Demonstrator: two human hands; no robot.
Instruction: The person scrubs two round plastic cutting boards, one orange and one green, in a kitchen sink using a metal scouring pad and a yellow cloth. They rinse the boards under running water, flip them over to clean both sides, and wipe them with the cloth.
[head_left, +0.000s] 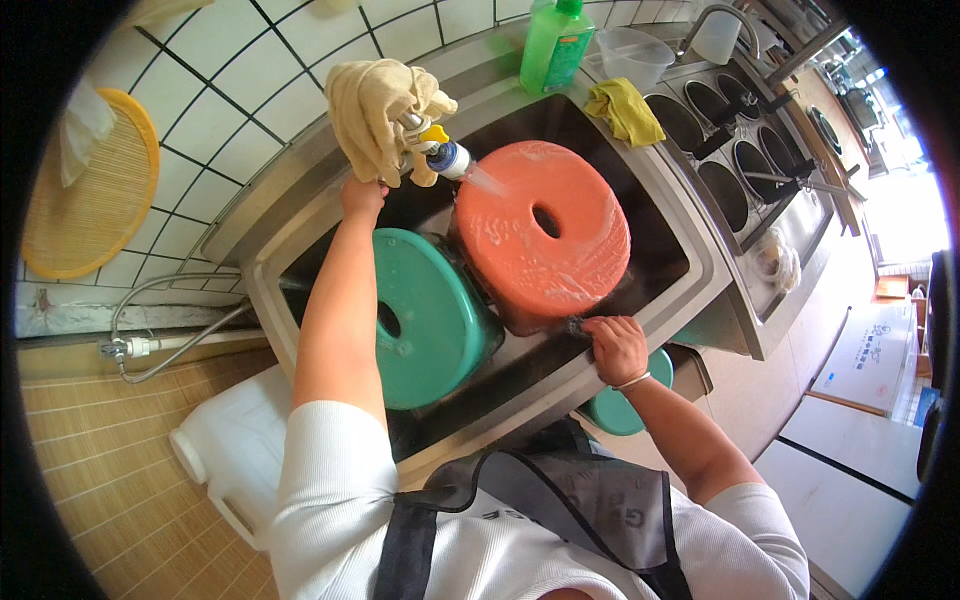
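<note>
An orange plastic stool with an oval hole lies wet and soapy in the metal sink. Water from the tap nozzle strikes its edge. A beige cloth is draped over the tap. My left hand is at the lower edge of this cloth, its fingers mostly hidden. Beside the orange stool sits a green plastic stool, partly covered by my left forearm. My right hand is over the sink's near rim, fingers curled on what looks like a steel wool scourer by the orange stool's lower edge.
A green detergent bottle, a clear plastic container and a yellow cloth stand along the sink's far right. Several round black pans sit on the adjoining counter. A white jug is at lower left, another green stool below my right hand.
</note>
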